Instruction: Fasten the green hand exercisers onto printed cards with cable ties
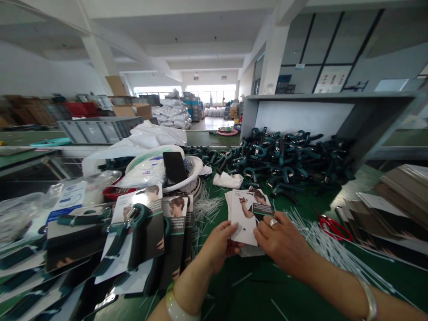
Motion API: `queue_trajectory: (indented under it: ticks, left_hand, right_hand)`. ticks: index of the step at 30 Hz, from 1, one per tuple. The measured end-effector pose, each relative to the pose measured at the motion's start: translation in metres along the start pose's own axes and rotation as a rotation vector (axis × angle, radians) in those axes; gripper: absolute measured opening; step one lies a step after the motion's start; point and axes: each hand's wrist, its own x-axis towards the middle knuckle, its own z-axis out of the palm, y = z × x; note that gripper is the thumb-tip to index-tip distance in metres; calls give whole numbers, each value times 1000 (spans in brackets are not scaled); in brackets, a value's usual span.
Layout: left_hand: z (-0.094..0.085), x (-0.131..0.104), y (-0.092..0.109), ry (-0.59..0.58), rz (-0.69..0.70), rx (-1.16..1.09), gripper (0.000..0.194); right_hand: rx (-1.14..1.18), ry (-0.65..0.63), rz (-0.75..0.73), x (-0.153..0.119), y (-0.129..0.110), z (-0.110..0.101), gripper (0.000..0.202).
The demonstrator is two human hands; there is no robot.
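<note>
A printed packaging card (243,218), white on one side and dark on the other, is held upright in front of me over more cards. My left hand (222,238) pinches its left edge, thumb in front and fingers behind. My right hand (279,236), wearing a ring, has its fingers closed at the card's lower right; its fingertips cover part of the print. Small holes show in the card. To the left, dark green hand grip strengtheners (129,236) lie fastened on similar cards, piled overlapping.
A grey bin (384,129) tipped on its side spills loose grip strengtheners (281,154) at the back. White zip ties (321,240) and red-handled scissors (334,227) lie to the right, beside stacked cards (391,209). A black phone (174,167) rests on a white basin (195,171).
</note>
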Motion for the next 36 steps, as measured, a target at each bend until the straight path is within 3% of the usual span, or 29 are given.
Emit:
queue_trajectory:
  ticks: [18,31,36]
  left_hand:
    - [9,-7,1,48,236,372,41]
    - [9,-10,3,-13,188,290,48]
    - [13,-11,-1,-73,47,47,41]
  right_hand:
    - [-21,-23,4,-2,5,-19,11]
    - [-24,-8,-8,5,8,-18,11]
    - [12,61,41,3,0,-6,11]
